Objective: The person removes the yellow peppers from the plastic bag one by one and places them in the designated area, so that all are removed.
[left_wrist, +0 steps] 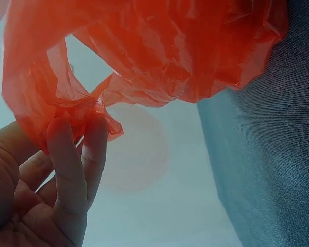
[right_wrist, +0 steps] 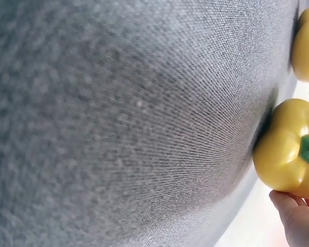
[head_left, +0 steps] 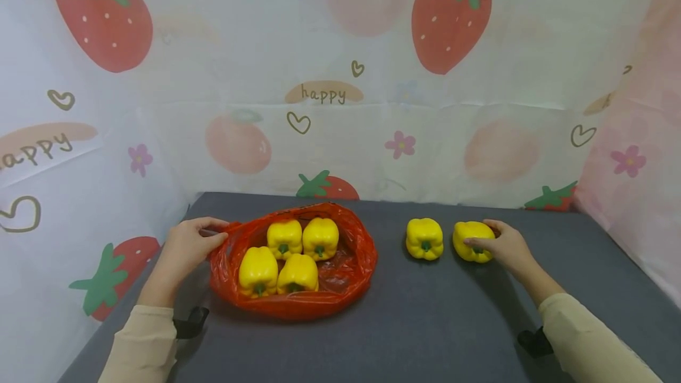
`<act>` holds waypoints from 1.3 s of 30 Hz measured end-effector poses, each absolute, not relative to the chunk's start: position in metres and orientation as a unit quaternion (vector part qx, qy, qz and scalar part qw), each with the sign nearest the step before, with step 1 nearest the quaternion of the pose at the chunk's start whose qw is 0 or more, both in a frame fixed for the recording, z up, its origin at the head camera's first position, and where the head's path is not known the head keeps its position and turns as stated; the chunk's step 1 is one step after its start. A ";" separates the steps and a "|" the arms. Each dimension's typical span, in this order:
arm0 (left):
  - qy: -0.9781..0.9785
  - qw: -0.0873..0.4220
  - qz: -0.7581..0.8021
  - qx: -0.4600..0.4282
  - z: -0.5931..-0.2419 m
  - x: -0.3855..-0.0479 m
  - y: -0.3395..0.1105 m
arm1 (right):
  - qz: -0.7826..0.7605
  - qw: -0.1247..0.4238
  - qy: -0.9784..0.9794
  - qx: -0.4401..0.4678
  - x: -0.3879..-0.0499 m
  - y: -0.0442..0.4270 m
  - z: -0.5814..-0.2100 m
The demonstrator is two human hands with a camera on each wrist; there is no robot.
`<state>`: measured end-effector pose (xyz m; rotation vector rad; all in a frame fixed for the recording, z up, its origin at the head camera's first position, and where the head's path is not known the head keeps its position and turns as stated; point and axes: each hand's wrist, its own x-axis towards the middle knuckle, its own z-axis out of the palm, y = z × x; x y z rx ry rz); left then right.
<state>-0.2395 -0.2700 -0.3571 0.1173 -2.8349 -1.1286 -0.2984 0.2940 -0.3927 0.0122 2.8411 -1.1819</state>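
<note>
A red plastic bag [head_left: 340, 303] lies spread with its mouth upward, and several yellow bell peppers [head_left: 258, 270] sit inside it. My left hand [head_left: 191, 247] pinches the bag's left edge between thumb and fingers. In the left wrist view, the bag's gathered film [left_wrist: 87, 110] lies at the fingertips. On the right, my right hand [head_left: 505, 247] holds a yellow bell pepper [head_left: 470, 240] from its right side, thumb in front and fingers behind. That pepper [right_wrist: 286, 149] appears to rest on the cloth, its green stem facing the person.
Another yellow bell pepper [head_left: 424, 238] stands between the bag and the right hand. Dark grey cloth [head_left: 404, 324] covers the table. Pale printed sheets [head_left: 340, 152] with strawberries rise behind it and along both sides.
</note>
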 end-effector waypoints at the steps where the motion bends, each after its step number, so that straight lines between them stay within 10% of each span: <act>1: -0.928 0.043 -0.369 0.038 -0.357 -0.240 -0.270 | -0.383 0.033 0.923 0.004 -0.298 0.294 -0.392; 19: -0.929 0.039 -0.367 0.042 -0.354 -0.239 -0.269 | -0.381 0.028 0.924 -0.001 -0.296 0.290 -0.388; 39: -0.926 0.041 -0.373 0.039 -0.356 -0.238 -0.270 | -0.382 -0.095 0.919 -0.013 -0.256 0.243 -0.361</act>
